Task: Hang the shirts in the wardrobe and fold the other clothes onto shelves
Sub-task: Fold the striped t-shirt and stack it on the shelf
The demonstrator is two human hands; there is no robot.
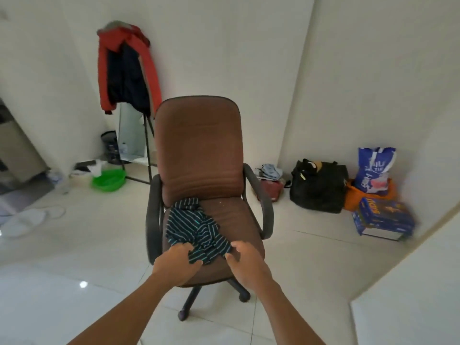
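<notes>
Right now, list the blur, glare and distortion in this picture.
Head view: wide-angle distortion bows the walls; motion blur smears the blue boxes at right; a glare spot on the floor; left hand and right hand gripping the striped garment look sharp.

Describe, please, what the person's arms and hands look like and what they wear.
The left hand and right hand are bare: no gloves, rings or watch show. Both forearms are uncovered too, with no sleeve in view.

Bright, even light; floor glare; blurred, warped edges
</notes>
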